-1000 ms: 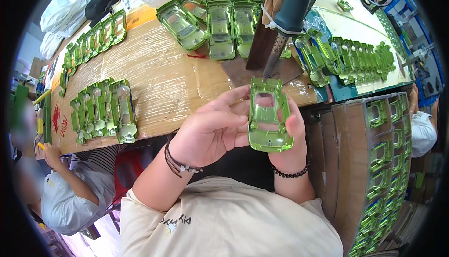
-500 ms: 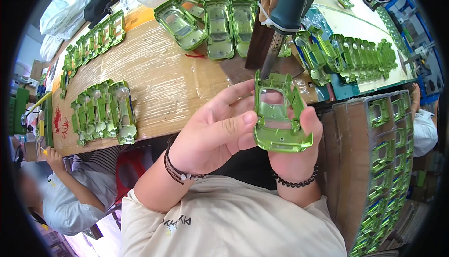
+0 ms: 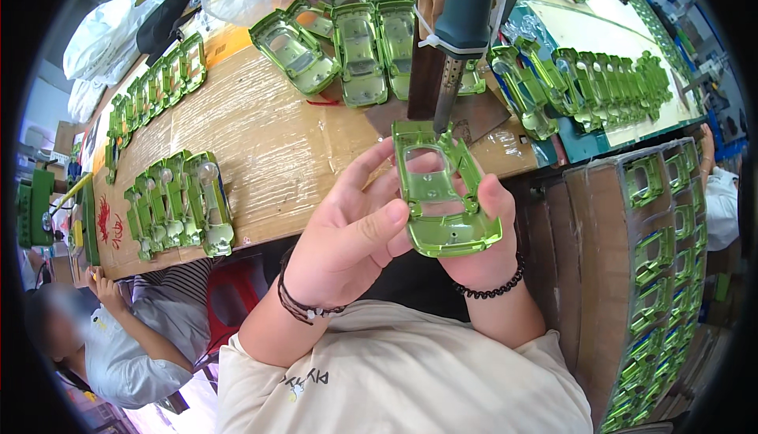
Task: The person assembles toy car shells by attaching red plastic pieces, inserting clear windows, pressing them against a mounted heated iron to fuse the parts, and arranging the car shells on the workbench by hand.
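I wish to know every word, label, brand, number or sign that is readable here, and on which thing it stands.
Beige shirt: short dark lettering, upside down in this view; I do not copy it out.
Cardboard-covered table: red marks near its left end, too unclear to read.
Held green car shell: no text that I can make out.
Elsewhere: any print is too small or blurred to read.

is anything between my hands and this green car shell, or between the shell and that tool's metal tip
Nothing visible: your left hand and right hand hold the green car shell. Nothing shows between it and the metal tip either; I can't tell if they touch.
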### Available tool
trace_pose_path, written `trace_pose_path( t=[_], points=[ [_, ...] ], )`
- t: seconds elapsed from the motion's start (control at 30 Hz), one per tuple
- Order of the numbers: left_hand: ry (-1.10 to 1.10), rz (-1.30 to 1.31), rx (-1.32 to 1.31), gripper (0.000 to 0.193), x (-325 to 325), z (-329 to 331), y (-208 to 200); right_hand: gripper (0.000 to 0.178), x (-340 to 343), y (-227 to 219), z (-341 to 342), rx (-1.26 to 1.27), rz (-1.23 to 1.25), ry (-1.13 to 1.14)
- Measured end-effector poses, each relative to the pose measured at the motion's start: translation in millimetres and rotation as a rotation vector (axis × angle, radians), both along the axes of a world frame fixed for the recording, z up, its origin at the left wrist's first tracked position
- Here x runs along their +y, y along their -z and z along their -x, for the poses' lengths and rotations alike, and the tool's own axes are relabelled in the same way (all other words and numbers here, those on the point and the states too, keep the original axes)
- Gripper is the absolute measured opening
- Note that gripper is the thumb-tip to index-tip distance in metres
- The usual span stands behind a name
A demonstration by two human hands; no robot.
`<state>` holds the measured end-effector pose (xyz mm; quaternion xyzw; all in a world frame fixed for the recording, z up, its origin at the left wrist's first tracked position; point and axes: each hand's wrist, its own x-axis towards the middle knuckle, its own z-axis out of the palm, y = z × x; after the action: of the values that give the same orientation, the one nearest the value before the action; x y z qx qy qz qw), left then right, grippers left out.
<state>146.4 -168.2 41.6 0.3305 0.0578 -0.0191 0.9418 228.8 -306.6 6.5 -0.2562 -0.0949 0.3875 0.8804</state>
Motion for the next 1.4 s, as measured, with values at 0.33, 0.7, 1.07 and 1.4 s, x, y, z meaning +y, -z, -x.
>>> trace_pose_path(
  t=[0.33, 0.7, 1.07, 1.4],
  points=[
    [-0.014, 0.043, -0.033, 0.081, 3, 6, -5, 0.078, 2, -21, 6, 0.024, 0.004, -0.029],
    [0.098, 0.048, 0.040, 0.077, -2, 5, 9, 0.075, -17, -4, 13, -0.055, 0.144, 0.107],
    [0.309, -0.508, -0.077, 0.057, -27, 26, 39, 0.064, -66, 12, 40, -0.325, 0.480, 0.412],
    [-0.183, -1.004, -0.224, 0.029, 50, 93, 30, 0.059, -52, 19, -40, -0.971, 0.844, 0.854]
  ],
)
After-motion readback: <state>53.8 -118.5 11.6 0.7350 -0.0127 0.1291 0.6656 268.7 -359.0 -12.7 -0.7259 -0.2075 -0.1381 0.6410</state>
